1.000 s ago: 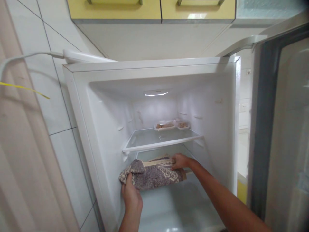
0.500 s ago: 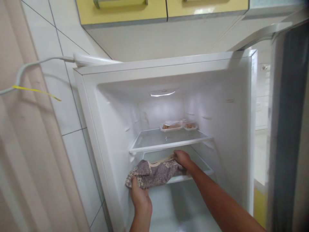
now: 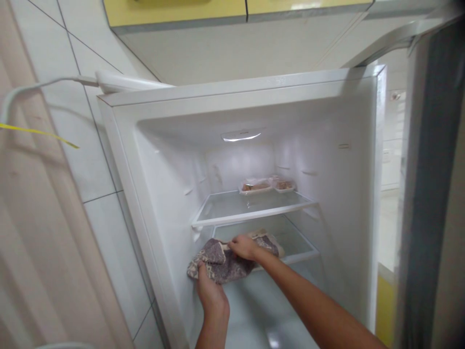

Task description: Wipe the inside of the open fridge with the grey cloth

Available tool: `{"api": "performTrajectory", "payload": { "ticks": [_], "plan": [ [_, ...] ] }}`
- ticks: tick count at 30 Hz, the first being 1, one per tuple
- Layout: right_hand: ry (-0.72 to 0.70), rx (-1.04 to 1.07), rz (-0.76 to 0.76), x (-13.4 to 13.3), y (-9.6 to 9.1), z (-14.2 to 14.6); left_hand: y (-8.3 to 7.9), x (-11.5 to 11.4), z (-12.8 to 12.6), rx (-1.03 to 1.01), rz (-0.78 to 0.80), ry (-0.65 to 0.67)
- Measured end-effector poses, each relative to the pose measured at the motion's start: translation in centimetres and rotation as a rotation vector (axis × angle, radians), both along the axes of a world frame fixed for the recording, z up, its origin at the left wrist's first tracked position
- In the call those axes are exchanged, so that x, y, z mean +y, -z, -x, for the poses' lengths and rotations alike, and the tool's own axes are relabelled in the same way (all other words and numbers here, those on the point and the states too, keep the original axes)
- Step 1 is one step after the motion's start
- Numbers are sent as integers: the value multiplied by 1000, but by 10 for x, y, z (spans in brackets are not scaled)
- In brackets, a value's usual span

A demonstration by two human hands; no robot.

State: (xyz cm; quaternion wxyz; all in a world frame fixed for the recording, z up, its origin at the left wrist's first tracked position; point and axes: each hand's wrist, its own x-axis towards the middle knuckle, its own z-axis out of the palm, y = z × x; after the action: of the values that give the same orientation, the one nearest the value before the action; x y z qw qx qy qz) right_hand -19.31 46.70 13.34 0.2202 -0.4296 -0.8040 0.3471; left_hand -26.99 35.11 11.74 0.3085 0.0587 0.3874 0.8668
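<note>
A grey-brown patterned cloth (image 3: 236,267) with cream edging hangs at the front of the middle glass shelf (image 3: 296,237) in the fridge (image 3: 247,92). My left hand (image 3: 211,294) grips its left end, thumb on top and the other fingers hidden behind the fabric. Around the middle of the cloth's upper edge, my right hand (image 3: 244,247) is closed on the fabric. The cloth's right end lies loosely over the shelf beyond that hand.
Above is another glass shelf (image 3: 250,206) bearing two wrapped food trays (image 3: 256,186) at the back. The fridge door (image 3: 432,194) stands open at the right. Yellow cabinets (image 3: 174,12) hang overhead; a tiled wall (image 3: 105,213) and curtain-like folds (image 3: 47,242) are at left.
My right hand has moved left along the cloth, from its right end to its middle. My left hand keeps its hold. The view has shifted slightly.
</note>
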Motion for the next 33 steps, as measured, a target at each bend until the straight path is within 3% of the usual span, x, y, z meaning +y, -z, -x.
{"api": "performTrajectory", "payload": {
  "ticks": [4, 7, 10, 12, 15, 18, 22, 23, 26, 28, 33],
  "plan": [
    [-71, 224, 298, -11, -3, 31, 3, -3, 4, 9, 18, 39],
    [-50, 459, 403, -13, -7, 44, 7, -5, 11, 41, 27, 16],
    [-59, 685, 439, -18, -12, 52, 12, -4, 15, 94, 17, 7],
    [-148, 815, 448, -23, -13, 57, 16, 0, 15, 129, 13, -6],
    [-179, 775, 230, -27, -9, 54, 21, 6, 12, 192, 10, -35],
    [-53, 571, -47, -25, 0, 21, 21, 9, 8, 244, 20, -32],
    [-50, 430, -201, -14, 20, -61, 3, 6, 3, 186, 4, -39],
    [-30, 314, -303, -11, 26, -82, -4, 4, 1, 146, -10, -39],
    [293, 159, -352, -1, 45, -130, -26, 0, -4, 29, -43, -23],
    [444, 156, -291, 4, 56, -145, -35, -1, -7, -8, -51, -11],
    [510, 243, -223, 14, 68, -134, -36, 2, -6, -21, -41, -18]
  ]
}}
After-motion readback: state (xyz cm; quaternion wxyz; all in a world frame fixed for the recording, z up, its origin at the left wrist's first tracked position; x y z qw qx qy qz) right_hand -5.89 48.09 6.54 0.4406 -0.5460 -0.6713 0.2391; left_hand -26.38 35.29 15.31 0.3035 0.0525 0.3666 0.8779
